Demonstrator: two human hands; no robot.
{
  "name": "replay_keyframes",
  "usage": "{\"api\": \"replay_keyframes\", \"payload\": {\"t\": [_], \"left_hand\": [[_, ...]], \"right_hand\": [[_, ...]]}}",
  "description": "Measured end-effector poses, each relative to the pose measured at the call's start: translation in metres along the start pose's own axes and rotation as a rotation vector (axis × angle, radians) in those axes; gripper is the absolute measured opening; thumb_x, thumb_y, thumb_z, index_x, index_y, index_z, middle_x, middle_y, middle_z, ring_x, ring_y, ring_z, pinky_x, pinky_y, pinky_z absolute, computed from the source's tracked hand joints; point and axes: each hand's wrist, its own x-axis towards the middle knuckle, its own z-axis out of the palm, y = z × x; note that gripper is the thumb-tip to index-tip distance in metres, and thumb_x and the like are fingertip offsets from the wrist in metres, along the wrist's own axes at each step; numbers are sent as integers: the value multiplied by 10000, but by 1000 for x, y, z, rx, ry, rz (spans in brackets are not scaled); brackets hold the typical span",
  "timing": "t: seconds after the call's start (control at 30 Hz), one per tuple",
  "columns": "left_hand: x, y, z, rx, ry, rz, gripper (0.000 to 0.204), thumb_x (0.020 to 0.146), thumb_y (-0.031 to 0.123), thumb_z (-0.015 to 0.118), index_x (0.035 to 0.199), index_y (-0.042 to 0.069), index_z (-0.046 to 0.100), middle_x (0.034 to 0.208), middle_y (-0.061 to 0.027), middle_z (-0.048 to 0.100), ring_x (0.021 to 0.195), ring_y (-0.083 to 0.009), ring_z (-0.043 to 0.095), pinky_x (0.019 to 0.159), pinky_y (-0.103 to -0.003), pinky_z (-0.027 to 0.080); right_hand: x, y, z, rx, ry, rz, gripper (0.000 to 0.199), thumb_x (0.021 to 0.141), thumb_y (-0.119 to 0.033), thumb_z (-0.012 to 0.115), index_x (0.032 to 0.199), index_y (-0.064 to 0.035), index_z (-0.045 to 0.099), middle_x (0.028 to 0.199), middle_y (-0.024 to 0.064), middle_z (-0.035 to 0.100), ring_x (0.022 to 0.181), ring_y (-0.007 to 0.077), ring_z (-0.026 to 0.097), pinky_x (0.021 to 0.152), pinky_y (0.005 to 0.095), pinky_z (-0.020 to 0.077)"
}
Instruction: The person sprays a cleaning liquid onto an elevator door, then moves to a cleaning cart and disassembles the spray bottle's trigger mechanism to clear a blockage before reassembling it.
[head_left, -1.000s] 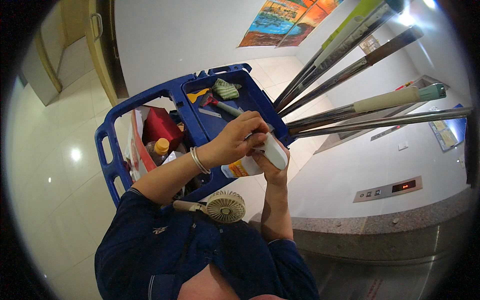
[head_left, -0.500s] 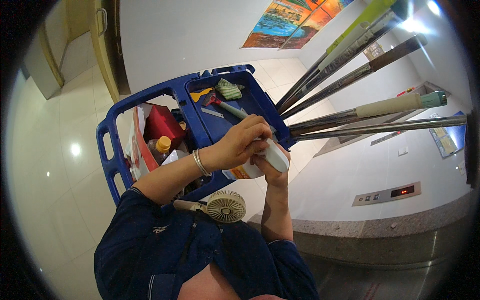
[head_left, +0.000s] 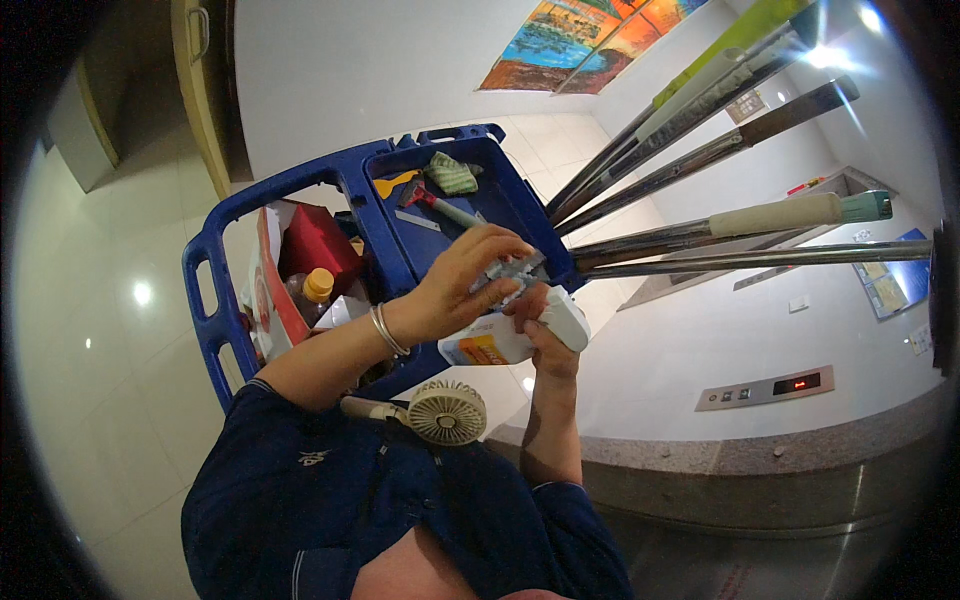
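In my right hand (head_left: 550, 345) is a white plastic bottle (head_left: 500, 340) with an orange and white label, held tilted on its side. The right fingers wrap round it near its rounded white end. My left hand (head_left: 465, 275), with bangles on the wrist, is just beside the bottle. Between its thumb and fingers is a crumpled grey-white piece (head_left: 515, 270) whose kind I cannot make out. Beyond the hands, a blue cart tray (head_left: 415, 255) holds a red-headed scraper (head_left: 440, 208), a yellow scraper (head_left: 395, 184) and a green-striped cloth (head_left: 453, 174).
Left of the tray, the blue cart frame (head_left: 205, 285) surrounds a yellow-capped bottle (head_left: 318, 285) and a red box (head_left: 320, 245). Several long poles (head_left: 690, 230) rise at the right. A small fan (head_left: 447, 412) hangs at my chest. An elevator button panel (head_left: 765, 388) is on the right wall.
My left hand has moved apart from the bottle's end, and the grey-white piece now shows in its fingers. The bottle has turned, so more of its label shows.
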Motion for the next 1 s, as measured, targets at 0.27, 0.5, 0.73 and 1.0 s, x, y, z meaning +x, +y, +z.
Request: {"api": "replay_keyframes", "payload": {"t": [0.27,0.5,0.73,1.0], "left_hand": [[-17,-14,-3,-50,3,-134,282,937,182,581,1161,14,546,1097,-134,553,1001,-226,559,869,-333,464],[-15,-11,1,-121,-14,-106,309,924,188,603,1185,35,544,1103,-131,548,1010,-227,563,874,-339,470],[-4,0,7,-179,-75,-96,383,888,204,655,1219,54,534,1121,-128,542,1055,-241,545,901,-353,457],[6,5,18,-164,-150,30,316,839,259,704,1089,75,642,1063,-100,578,990,-221,562,824,-320,486]], "right_hand": [[10,-10,4,-114,-73,-130,144,726,-141,716,783,-65,607,782,58,563,776,197,556,919,460,421],[-5,2,-12,-12,-14,-71,136,722,-111,699,789,-52,596,764,67,550,777,192,545,912,446,420],[-8,-5,-8,-74,42,2,162,711,-66,679,837,-11,595,823,84,581,772,214,568,840,390,456],[-6,-28,9,-112,17,184,436,647,-58,699,1069,6,610,958,67,626,925,177,612,879,301,471]]}}
